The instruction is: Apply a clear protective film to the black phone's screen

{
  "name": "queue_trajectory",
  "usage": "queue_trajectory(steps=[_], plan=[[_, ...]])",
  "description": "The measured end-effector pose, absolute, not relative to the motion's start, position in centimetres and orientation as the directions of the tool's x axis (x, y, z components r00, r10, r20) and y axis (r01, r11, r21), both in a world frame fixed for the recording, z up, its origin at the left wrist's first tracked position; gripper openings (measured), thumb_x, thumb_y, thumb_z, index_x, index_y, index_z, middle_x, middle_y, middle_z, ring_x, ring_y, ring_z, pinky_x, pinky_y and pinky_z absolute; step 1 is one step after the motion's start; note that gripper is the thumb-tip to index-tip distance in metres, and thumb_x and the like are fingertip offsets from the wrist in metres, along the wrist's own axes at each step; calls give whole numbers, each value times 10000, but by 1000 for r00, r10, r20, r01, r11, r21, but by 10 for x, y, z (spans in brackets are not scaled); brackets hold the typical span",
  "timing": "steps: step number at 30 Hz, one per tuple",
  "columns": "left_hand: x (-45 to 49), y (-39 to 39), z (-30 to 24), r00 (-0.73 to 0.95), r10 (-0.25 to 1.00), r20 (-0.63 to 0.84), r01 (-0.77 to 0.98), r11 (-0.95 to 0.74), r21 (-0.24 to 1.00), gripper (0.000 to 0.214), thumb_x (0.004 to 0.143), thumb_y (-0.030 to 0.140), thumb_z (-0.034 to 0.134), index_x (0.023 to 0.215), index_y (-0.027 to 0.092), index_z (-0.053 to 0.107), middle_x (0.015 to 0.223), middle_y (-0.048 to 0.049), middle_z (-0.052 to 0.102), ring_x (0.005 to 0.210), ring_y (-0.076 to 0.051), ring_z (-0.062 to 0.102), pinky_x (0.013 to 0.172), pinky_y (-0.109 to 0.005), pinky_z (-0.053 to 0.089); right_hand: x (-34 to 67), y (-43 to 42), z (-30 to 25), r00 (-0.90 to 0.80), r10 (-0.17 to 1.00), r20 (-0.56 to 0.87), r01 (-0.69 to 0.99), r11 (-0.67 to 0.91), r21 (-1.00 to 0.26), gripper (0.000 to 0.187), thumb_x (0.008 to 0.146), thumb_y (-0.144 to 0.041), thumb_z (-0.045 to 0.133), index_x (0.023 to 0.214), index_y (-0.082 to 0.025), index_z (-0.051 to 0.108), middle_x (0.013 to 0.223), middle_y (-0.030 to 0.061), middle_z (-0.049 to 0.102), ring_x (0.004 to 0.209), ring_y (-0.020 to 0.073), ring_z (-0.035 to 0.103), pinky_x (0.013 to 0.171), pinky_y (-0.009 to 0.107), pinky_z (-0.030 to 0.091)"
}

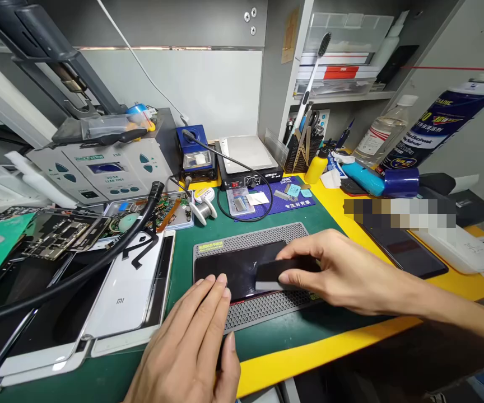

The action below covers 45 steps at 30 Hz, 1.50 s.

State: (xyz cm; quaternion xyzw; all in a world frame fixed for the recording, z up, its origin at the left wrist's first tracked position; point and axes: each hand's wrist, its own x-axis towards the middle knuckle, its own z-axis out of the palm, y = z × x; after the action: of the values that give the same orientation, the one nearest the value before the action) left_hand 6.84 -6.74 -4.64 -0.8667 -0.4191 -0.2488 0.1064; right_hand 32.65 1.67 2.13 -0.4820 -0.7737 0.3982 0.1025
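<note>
Phone (pixel 233 268) flat on its mat, block (pixel 269 273) pinched over the screen

Green tabletop (pixel 275 338) spreads under everything; on it, toward twelve o'clock from me, lies the perforated grey mat (pixel 250 313), which should help keep something slick from sliding. The phone lies on that. I judge it stiff, fairly light and brittle across its glossy dark face, best taken by the long edges at twelve and six. My left hand (pixel 183 347) rests flat over its eight o'clock corner, fingers side by side, thumb apart, gripping nothing. The dark block looks light and firm, perhaps softer along its paler edge; my right hand (pixel 336 268) has it clamped between thumb and fingers toward its three o'clock end, a sound place to hold it.

The phone's long axis runs nearly nine to three, right end tipped slightly toward two; which end is its top, I can't tell. The block lies roughly parallel, free end toward nine.
</note>
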Motion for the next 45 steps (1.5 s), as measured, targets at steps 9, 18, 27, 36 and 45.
queue_trajectory(steps=[9,18,27,36,45], plan=[[67,-66,-39,532,654,539,743,-665,73,427,840,85,609,1254,-16,638,1369,-239,626,1340,-337,533,1039,-459,571,331,9,38,-487,854,-184,636,202,-745,145,888,-332,665,878,-213,748,736,-3,704,622,156,580,538,252,414],[60,-68,-41,492,659,569,737,-663,131,412,794,31,652,1203,-22,658,1296,-251,657,1261,-361,563,999,-510,568,331,24,33,-425,864,-272,671,99,-735,175,869,-342,665,878,-184,742,752,14,681,631,160,548,513,260,386],[64,-67,-37,469,662,584,717,-672,186,403,791,2,624,1189,-45,660,1255,-261,670,1233,-367,583,973,-507,595,318,21,25,-433,846,-310,713,112,-692,220,896,-417,618,902,-223,721,637,-19,611,505,142,504,455,251,336],[63,-70,-37,468,661,587,709,-677,198,420,780,7,608,1193,-52,661,1265,-269,668,1227,-361,589,990,-516,593,300,6,21,-534,832,-148,711,348,-612,189,890,-333,619,969,-204,733,643,-14,653,503,130,462,457,249,356],[52,-67,-34,466,668,580,682,-689,246,416,778,10,632,1190,-40,664,1246,-237,684,1252,-322,574,1068,-489,537,320,15,44,-518,844,-138,596,240,-766,191,846,-410,734,875,-221,739,649,-28,597,542,123,468,464,236,348]])
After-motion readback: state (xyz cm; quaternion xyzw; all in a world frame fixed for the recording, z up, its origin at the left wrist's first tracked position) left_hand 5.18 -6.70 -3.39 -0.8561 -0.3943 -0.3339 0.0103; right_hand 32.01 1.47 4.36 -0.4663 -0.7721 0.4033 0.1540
